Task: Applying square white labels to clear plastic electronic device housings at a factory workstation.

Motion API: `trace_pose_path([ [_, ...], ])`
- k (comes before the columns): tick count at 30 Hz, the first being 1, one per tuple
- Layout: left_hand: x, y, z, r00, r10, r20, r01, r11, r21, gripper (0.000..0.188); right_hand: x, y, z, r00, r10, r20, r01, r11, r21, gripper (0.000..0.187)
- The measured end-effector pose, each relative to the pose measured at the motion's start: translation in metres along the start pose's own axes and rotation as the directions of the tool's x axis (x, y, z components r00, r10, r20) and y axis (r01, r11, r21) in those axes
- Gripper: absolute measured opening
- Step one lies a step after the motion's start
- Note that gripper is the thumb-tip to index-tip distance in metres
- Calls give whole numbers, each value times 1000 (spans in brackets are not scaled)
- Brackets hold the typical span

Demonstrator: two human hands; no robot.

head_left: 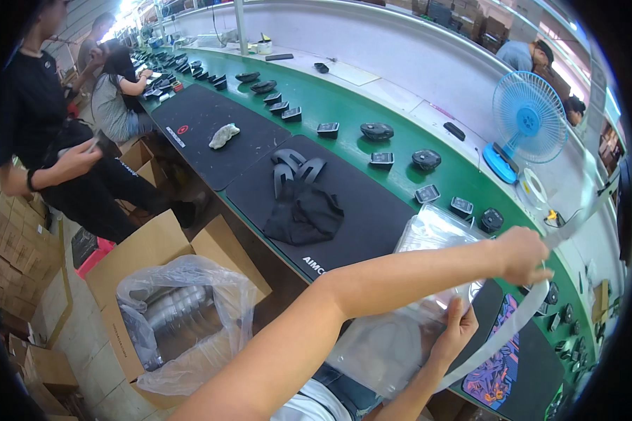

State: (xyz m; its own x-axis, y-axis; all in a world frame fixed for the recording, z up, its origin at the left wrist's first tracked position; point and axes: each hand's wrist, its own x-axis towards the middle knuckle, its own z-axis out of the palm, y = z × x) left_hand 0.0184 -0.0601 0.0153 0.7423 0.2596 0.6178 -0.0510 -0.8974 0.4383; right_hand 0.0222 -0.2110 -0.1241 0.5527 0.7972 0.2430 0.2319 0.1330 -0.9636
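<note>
My left hand (523,256) reaches across to the right, its fingers closed on a long translucent plastic strip (502,340). The strip bends down from the hand toward my right forearm, and another stretch rises past the fan. Below it, my right hand (458,333) grips the side of a stack of clear plastic packaging (393,344), thumb up against it. The stack leans between my body and the table edge; my left forearm hides part of it. More clear plastic packaging (439,228) lies on the table beyond that forearm.
An open carton (116,330) lined with a clear bag holds clear plastic shells. Black mats (372,231) bear a black cloth (305,216) and grey straps. Small black devices line the green table (344,147). A blue fan (530,119) stands right. Other people are at left.
</note>
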Motion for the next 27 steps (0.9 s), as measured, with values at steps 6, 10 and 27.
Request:
trace_pose_path([
  [6,-5,-36,7,955,-297,14,245,760,-602,52,-9,-10,9,998,62,21,-59,990,-128,32],
  [10,-10,-47,1,964,-228,-139,144,882,-449,18,-15,-15,15,1000,-1,11,0,998,69,42],
  [27,-11,-31,-15,967,-113,227,210,858,-469,15,-5,-97,-84,898,-410,-159,365,896,-251,10],
])
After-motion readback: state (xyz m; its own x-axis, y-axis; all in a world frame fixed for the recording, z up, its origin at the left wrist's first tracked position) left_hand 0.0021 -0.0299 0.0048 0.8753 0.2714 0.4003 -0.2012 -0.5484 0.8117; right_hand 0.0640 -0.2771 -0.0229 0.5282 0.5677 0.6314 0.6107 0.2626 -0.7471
